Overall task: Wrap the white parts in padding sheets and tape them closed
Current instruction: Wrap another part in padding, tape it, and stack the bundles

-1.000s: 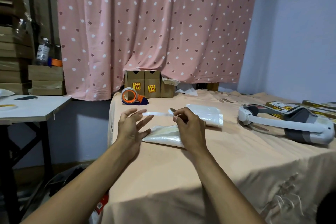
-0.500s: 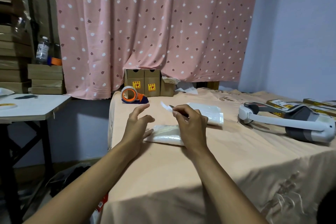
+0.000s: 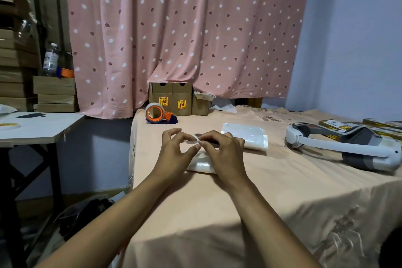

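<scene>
A white padded bundle (image 3: 201,164) lies on the peach-covered table (image 3: 261,191), partly hidden under my hands. My left hand (image 3: 174,154) and my right hand (image 3: 224,154) meet just above it, fingertips pinching a short clear strip of tape (image 3: 192,140) between them. A second wrapped white bundle (image 3: 245,135) lies behind my right hand. The orange tape dispenser (image 3: 157,114) stands at the table's far left corner.
A white headset (image 3: 348,143) lies at the right, with flat yellow-labelled boxes (image 3: 339,125) behind it. Small cardboard boxes (image 3: 174,99) stand against the pink dotted curtain. A white side table (image 3: 37,126) stands left, beyond a gap.
The tape strip, first stretched between both hands, hung from the right hand alone; now my left hand has closed in and both pinch it low over the bundle.
</scene>
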